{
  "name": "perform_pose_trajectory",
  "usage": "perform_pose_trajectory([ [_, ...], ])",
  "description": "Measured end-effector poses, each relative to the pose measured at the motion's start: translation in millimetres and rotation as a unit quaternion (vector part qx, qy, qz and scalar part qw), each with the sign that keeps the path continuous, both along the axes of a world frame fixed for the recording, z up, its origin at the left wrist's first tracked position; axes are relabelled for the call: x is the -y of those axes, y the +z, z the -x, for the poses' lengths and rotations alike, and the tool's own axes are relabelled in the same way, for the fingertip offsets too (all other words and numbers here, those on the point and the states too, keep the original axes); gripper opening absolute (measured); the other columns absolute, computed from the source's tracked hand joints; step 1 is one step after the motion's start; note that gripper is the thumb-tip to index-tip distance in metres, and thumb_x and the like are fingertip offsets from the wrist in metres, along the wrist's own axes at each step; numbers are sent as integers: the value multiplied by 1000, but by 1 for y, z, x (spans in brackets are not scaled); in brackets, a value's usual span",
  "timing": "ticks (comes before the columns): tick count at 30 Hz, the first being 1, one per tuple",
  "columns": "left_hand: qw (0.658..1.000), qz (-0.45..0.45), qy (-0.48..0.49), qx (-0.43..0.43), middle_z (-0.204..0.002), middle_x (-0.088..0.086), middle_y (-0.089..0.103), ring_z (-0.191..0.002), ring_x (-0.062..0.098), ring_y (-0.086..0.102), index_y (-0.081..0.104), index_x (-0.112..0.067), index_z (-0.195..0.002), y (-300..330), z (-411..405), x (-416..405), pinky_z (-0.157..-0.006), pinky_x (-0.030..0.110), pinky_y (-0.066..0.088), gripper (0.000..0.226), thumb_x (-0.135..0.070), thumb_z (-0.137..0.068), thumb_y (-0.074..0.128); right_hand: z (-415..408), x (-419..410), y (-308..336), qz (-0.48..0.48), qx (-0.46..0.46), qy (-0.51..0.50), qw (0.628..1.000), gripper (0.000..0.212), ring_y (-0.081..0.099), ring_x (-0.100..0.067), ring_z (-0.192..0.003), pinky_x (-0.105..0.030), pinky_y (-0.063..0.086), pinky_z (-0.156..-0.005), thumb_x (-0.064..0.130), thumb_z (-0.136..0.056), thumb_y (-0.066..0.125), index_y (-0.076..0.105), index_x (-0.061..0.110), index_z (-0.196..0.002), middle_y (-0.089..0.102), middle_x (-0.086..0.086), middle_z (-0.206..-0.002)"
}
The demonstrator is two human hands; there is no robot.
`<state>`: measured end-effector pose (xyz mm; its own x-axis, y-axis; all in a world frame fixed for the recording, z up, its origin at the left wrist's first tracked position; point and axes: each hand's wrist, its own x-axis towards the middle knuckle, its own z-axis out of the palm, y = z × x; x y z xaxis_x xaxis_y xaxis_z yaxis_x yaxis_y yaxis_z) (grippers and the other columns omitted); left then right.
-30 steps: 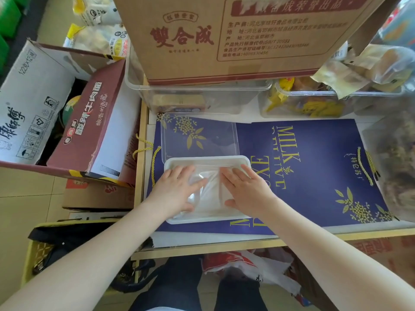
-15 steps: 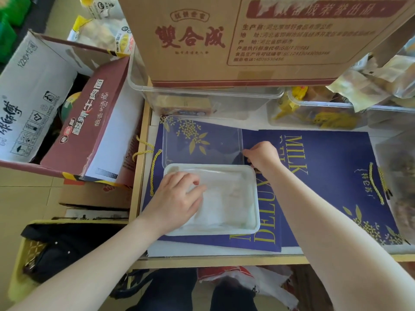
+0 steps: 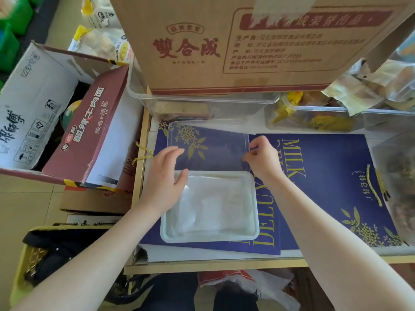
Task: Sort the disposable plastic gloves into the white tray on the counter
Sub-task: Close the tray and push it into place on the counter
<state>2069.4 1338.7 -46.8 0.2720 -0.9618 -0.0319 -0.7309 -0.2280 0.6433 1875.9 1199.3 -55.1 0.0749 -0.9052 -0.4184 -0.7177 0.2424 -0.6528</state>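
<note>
Gloves [image 3: 208,207] lie in the white tray [image 3: 254,198]; right hand [image 3: 262,158] pinches the clear lid [image 3: 208,147], left hand [image 3: 166,176] seemingly open beside it.

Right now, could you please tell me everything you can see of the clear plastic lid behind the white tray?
The clear plastic lid is a thin, transparent rectangle with rounded corners and a raised rim. It lies flat on the blue gift bag, just behind the white tray. The right hand pinches its right edge; the left hand reaches over its left edge.
</note>
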Motion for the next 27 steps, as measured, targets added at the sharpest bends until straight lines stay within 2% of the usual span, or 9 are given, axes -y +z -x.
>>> perform_pose_trajectory([
  [3,999,-29,-23,-28,-138,3,43,-129,17,35,43,-12,-135,0,7,5,-101,17,20,47,-9,-90,56,8,-4,11,-49,137,-40,989,42,47,-13,-52,-24,40,-51,0,-80,58,46,23,-113,65,-4,-75],
  [5,1000,-8,-26,15,-133,10,46,-123,24,41,47,-9,-132,-4,8,3,-102,25,29,49,-2,-85,60,15,-7,16,-43,162,-17,986,28,47,-12,-52,-21,39,-50,-6,-82,51,60,16,-97,62,-1,-72],
  [8,997,-3,62,55,-123,16,47,-113,29,46,48,-4,-127,-9,8,-6,-96,37,39,56,-8,-77,72,28,-14,20,-30,223,4,974,39,49,-15,-62,-22,39,-56,-17,-81,43,63,16,-77,60,0,-75],
  [12,974,-18,184,-135,-111,1,52,-100,12,52,51,-14,-116,-10,7,-18,-88,29,46,40,-17,-81,68,41,-28,18,-47,300,59,951,54,50,-20,-78,-32,40,-70,-26,-77,44,66,22,-69,61,2,-82],
  [14,943,-7,228,-243,-103,-3,58,-95,9,56,57,-22,-104,-7,5,-24,-84,28,48,17,-15,-89,55,46,-35,16,-48,305,79,948,51,55,-14,-77,-28,45,-70,-26,-79,44,65,19,-67,62,4,-85],
  [18,789,-34,361,-496,-98,-1,65,-92,16,61,57,-21,-110,6,-2,-28,-78,30,48,18,-18,-94,50,57,-47,11,-50,298,102,948,49,56,-14,-87,-37,47,-81,-25,-80,43,62,17,-64,59,1,-92],
  [20,761,-74,344,-545,-98,2,66,-90,17,63,58,-18,-111,10,-8,-27,-75,32,49,24,-27,-99,40,59,-52,10,-52,273,133,951,54,56,-16,-95,-40,45,-87,-27,-78,38,58,19,-57,60,2,-96],
  [24,860,-108,194,-460,-112,-1,66,-105,16,61,60,-21,-115,9,-2,-24,-92,34,47,27,-30,-99,41,57,-60,10,-56,242,139,959,25,53,-14,-101,-37,42,-87,-8,-66,39,54,11,-62,63,5,-97],
  [27,891,-87,203,-397,-120,-9,59,-107,10,57,48,-21,-130,4,6,-21,-94,30,45,33,-14,-97,45,52,-67,10,-3,208,138,968,23,51,-26,-106,-42,42,-89,4,-74,47,58,25,-78,61,18,-101],
])
